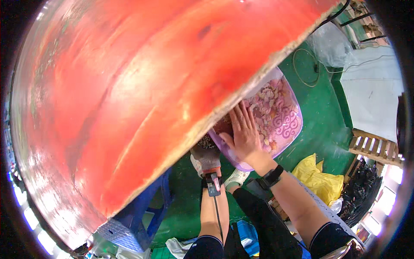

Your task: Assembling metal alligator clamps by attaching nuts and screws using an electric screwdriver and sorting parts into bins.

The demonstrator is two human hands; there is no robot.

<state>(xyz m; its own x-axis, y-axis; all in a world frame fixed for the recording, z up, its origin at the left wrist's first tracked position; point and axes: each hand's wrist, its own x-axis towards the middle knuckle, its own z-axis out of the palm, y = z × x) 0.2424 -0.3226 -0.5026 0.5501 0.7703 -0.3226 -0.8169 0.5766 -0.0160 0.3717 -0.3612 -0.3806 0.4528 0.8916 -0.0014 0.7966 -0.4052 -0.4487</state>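
Note:
A pink plastic basin (295, 140) with a flower pattern rests below the edge of a large red tabletop (142, 90), which hides its far left part. My bare right hand (245, 131) lies over the basin, fingers stretched out and holding nothing visible; its fingertips reach the tabletop's edge. Beside that hand, reddish-brown material (223, 125) shows in the basin. My left hand (207, 158) wears a greyish glove and is at the basin's left side, next to some dark, speckled bits (207, 141). The tabletop covers its fingers, so their grip is hidden.
A blue plastic stool (133, 226) stands at the lower left on the green floor (321, 125). Rightward are a yellow bag (318, 178), a black bag (362, 190) and a slatted wooden piece (374, 146). Clear plastic (332, 45) and a looped cable (295, 64) lie at the upper right.

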